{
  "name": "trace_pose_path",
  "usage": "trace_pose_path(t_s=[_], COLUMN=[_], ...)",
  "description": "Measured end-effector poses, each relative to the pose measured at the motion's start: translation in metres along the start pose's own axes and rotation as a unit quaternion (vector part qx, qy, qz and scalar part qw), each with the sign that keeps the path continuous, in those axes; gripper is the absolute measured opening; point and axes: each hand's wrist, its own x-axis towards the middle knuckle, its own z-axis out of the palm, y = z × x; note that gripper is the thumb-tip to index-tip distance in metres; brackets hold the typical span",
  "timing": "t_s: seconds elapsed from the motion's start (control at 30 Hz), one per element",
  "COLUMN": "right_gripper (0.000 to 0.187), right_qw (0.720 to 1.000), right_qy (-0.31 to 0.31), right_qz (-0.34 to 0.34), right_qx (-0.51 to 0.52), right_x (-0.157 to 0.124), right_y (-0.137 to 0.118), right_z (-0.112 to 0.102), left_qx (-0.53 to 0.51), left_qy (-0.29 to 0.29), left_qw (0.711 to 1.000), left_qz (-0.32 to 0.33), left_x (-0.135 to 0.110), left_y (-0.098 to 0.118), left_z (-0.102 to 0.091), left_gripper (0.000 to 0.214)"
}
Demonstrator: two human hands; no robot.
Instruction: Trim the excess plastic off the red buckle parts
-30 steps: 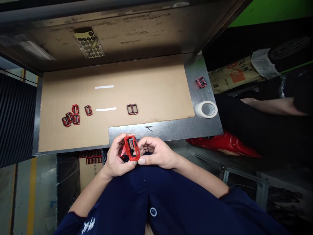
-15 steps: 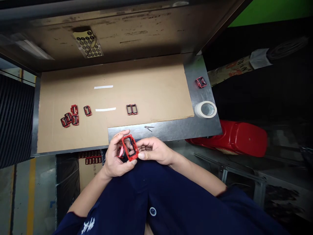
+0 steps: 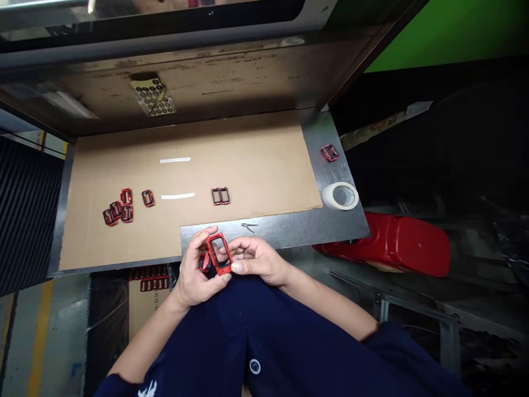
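Observation:
Just off the table's front edge, both hands hold a small red rectangular frame with a black inner rim (image 3: 211, 253). My left hand (image 3: 195, 275) grips it from the left, thumb at the bottom and fingers along the top. A second red and black piece (image 3: 204, 261) sits in the left palm, partly hidden. My right hand (image 3: 258, 260) pinches the frame's right side between thumb and fingers. On the cardboard beyond lie two similar frames side by side (image 3: 220, 196), a single frame (image 3: 147, 198) and a small cluster of frames (image 3: 119, 207) to the left.
Tweezers (image 3: 249, 225) lie on the dark table edge (image 3: 281, 234). A white tape roll (image 3: 341, 196) and another red frame (image 3: 330, 153) are at the right. White strips mark the cardboard (image 3: 248, 149). A red stool (image 3: 417, 242) stands right; more red frames (image 3: 154, 284) are below left.
The camera view has tilted, so the table appears slightly lower. Both hands keep hold of the red frame, which has turned slightly.

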Motion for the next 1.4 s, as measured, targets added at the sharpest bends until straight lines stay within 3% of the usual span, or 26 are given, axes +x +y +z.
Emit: trace_pose_path(t_s=[0.37, 0.57, 0.8, 0.93, 1.03, 1.13, 1.2, 1.3, 1.4], right_gripper=[0.041, 0.037, 0.04, 0.044, 0.044, 0.046, 0.049, 0.048, 0.041], right_qw=[1.0, 0.994, 0.977, 0.977, 0.971, 0.96, 0.945, 0.924, 0.925], right_qy=[0.004, 0.052, 0.13, 0.136, 0.148, 0.147, 0.16, 0.194, 0.197], right_qz=[-0.003, -0.086, -0.15, -0.133, -0.127, -0.117, -0.111, -0.113, -0.113], right_qx=[0.026, -0.052, -0.081, -0.096, -0.138, -0.209, -0.262, -0.309, -0.304], right_x=[-0.004, -0.005, -0.002, -0.001, 0.001, 0.004, 0.007, 0.009, 0.01], right_y=[-0.002, -0.004, -0.003, -0.002, -0.001, 0.001, 0.003, 0.004, 0.004], right_z=[0.006, 0.007, 0.0, -0.004, -0.005, -0.006, -0.007, -0.009, -0.012], left_qx=[0.087, 0.032, -0.011, -0.065, -0.09, -0.001, 0.094, 0.222, 0.3], left_qy=[-0.013, -0.021, 0.04, 0.028, -0.02, -0.112, -0.132, -0.065, 0.033], left_qw=[0.996, 0.999, 0.999, 0.993, 0.981, 0.973, 0.96, 0.922, 0.876], left_qz=[-0.009, -0.016, -0.02, -0.091, -0.168, -0.203, -0.229, -0.311, -0.377], left_x=[0.002, 0.0, 0.001, 0.004, 0.005, 0.006, 0.007, 0.011, 0.014], left_y=[0.005, 0.002, -0.002, 0.0, 0.005, 0.006, -0.002, -0.03, -0.066], left_z=[0.001, -0.002, -0.008, -0.007, -0.006, -0.007, -0.012, -0.029, -0.051], left_gripper=[0.08, 0.078, 0.043, 0.024, 0.024, 0.044, 0.049, 0.047, 0.047])
